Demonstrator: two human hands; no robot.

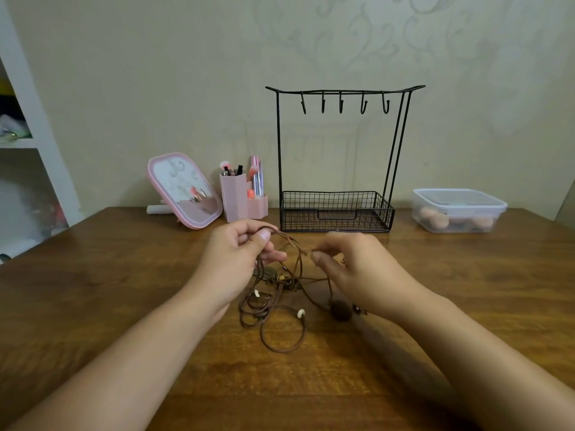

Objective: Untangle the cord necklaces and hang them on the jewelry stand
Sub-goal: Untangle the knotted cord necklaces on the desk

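Observation:
A tangle of brown cord necklaces (273, 303) with small beads and a dark round pendant (340, 309) lies on the wooden table (124, 290) between my hands. My left hand (239, 256) grips a bundle of the cords, lifting them above the table. My right hand (348, 265) pinches one cord end between thumb and fingertips, just right of the left hand. Behind them stands the black wire jewelry stand (339, 157), with several bare hooks on its top bar and a mesh basket at its base.
A pink framed mirror (183, 189) and pink brush holders (239, 197) stand left of the stand. A clear lidded plastic box (457, 209) sits at the back right. White shelves (28, 144) run along the left edge.

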